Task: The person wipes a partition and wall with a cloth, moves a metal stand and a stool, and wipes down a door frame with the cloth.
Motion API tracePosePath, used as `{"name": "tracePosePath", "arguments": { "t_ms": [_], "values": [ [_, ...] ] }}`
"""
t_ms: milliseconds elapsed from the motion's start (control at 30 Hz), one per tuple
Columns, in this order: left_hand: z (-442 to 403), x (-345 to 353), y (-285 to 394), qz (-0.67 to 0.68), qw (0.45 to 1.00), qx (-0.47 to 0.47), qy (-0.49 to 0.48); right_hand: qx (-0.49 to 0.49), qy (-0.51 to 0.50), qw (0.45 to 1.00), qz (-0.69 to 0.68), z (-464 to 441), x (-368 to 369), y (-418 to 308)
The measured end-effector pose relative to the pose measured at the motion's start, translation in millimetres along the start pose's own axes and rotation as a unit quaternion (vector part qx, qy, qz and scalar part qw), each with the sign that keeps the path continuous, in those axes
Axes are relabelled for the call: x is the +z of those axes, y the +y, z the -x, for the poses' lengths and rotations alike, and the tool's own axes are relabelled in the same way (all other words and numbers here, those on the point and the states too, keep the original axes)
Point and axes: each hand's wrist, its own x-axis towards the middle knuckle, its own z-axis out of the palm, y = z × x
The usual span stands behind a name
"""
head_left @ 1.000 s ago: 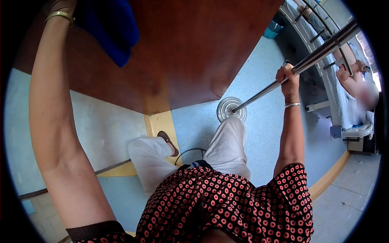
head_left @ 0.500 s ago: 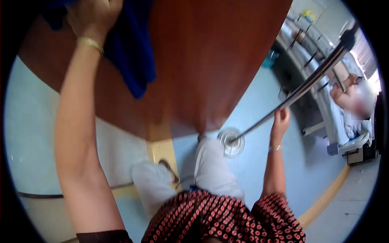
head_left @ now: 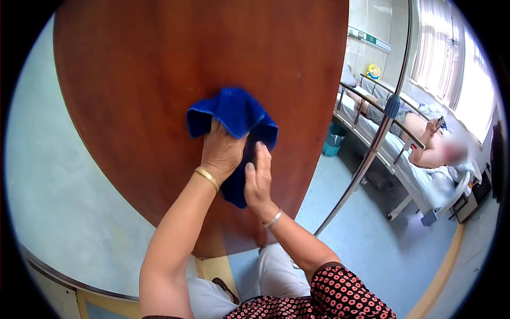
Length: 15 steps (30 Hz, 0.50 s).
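Observation:
A blue cloth (head_left: 239,109) is bunched against the reddish-brown door (head_left: 143,85). My left hand (head_left: 220,155) grips the cloth from below, its fingers hidden under the folds, and a yellow bracelet circles the wrist. Part of the cloth hangs down between my two hands. Beside that hanging part is my right hand (head_left: 258,183), fingers stretched upward and the thumb apart. It is at the cloth's right edge; whether it presses on the cloth, I cannot tell.
A metal pole (head_left: 366,162) with a dark blue clamp stands right of the door. Behind it a person (head_left: 419,133) lies on a railed bed (head_left: 409,171), holding a small dark object. A teal bin (head_left: 333,141) stands by the bed. Pale wall (head_left: 90,159) lies to the left.
My right hand has let go of the metal pole and come left to the cloth. My left hand, with the cloth, now appears lower and nearer the middle. The view has tilted up.

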Motion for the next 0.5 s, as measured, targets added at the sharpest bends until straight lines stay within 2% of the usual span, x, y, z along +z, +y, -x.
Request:
{"name": "tracePosePath", "arguments": {
  "t_ms": [33, 67, 133, 167, 200, 267, 300, 333, 367, 400, 467, 500],
  "values": [
    [-2, -12, -1, 0.054, 0.998, 0.001, -0.023, -0.024, 0.020, 0.999, 0.030, -3, 10, 1],
    [0, -26, -1, 0.048, 0.999, 0.003, -0.020, -0.044, 0.033, 0.996, 0.066, -2, 22, 2],
    [18, -52, 2, 0.298, 0.947, -0.121, -0.023, -0.117, 0.000, 0.970, 0.211, -10, 32, 6],
    [36, -62, 8, 0.297, 0.944, -0.143, -0.002, -0.178, -0.007, 0.958, 0.224, -21, 32, 16],
    [59, -73, 16, 0.297, 0.941, -0.161, 0.021, -0.078, 0.001, 0.994, 0.080, -37, 36, 9],
    [127, -81, 27, 0.254, 0.957, -0.142, -0.008, -0.108, 0.075, 0.990, 0.045, -74, 23, 5],
    [169, -86, 33, 0.265, 0.946, -0.167, -0.082, -0.143, 0.057, 0.966, 0.206, -96, 13, 5],
    [216, -90, 42, 0.248, 0.939, -0.185, -0.151, -0.178, 0.043, 0.914, 0.362, -121, 3, 3],
    [280, -86, 47, 0.235, 0.930, -0.196, -0.205, -0.194, 0.106, 0.951, 0.216, -147, -7, -6],
    [333, -94, 56, 0.264, 0.906, -0.256, -0.211, -0.207, 0.162, 0.963, 0.063, -172, -19, -15],
    [416, -122, 72, 0.216, 0.856, -0.336, -0.330, -0.248, 0.221, 0.893, 0.303, -225, -45, -9],
    [469, -130, 79, 0.213, 0.807, -0.405, -0.373, -0.257, 0.234, 0.888, 0.302, -263, -60, 24]
  ]
}}
